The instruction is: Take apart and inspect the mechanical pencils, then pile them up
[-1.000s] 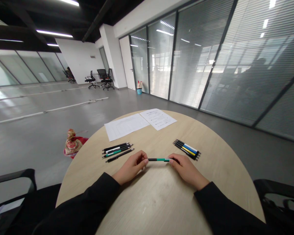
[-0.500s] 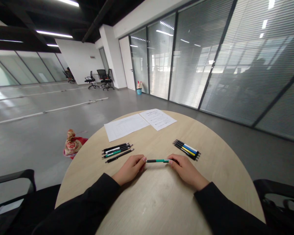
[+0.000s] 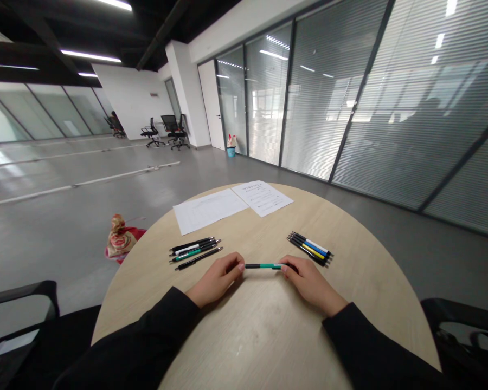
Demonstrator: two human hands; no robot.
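Round wood-grain table [image 3: 244,338]: green-black pen [image 3: 265,266], long axis towards L & R edges; L hand [image 3: 217,279] pinches grip end, R hand [image 3: 310,281] clip end.

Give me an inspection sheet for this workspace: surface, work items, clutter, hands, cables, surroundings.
Surface: pale round table.
Work items: green-and-black pen between the hands; left pen group and right pen group lying on the table.
Clutter: two paper sheets near the far edge.
Hands: left hand and right hand at opposite ends of the pen.
Cables: nothing seen.
Surroundings: red-and-tan bundle on the floor at left; glass partitions with blinds beyond.
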